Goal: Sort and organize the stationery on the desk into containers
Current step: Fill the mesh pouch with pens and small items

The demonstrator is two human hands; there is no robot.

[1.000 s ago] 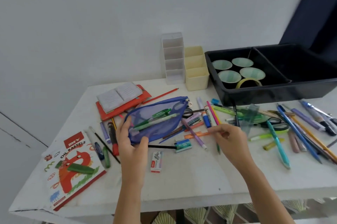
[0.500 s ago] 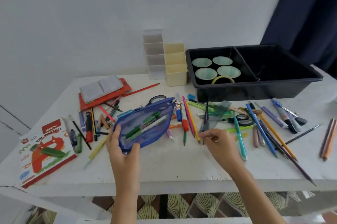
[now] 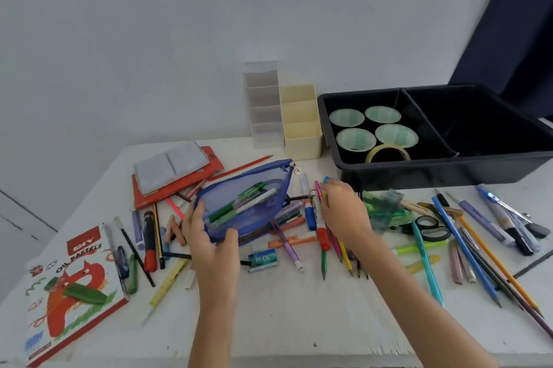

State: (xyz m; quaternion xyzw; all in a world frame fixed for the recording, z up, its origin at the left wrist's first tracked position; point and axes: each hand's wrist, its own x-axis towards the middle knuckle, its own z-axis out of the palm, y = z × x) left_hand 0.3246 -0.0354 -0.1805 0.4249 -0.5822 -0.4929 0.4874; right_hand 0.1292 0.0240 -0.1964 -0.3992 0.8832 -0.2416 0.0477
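The blue mesh zip pouch hangs tilted just above the pen clutter on the tabletop. The left hand grips its lower corner, thumb in front and fingers behind. Green markers lie inside. The right hand reaches with curled fingers to a pink pen; whether it has it pinched I cannot tell. It would be best to hold the zip edge uppermost and wide, feeding 1 pen in lengthwise. The pastel box at left reads "DIY OIL PASTELS".
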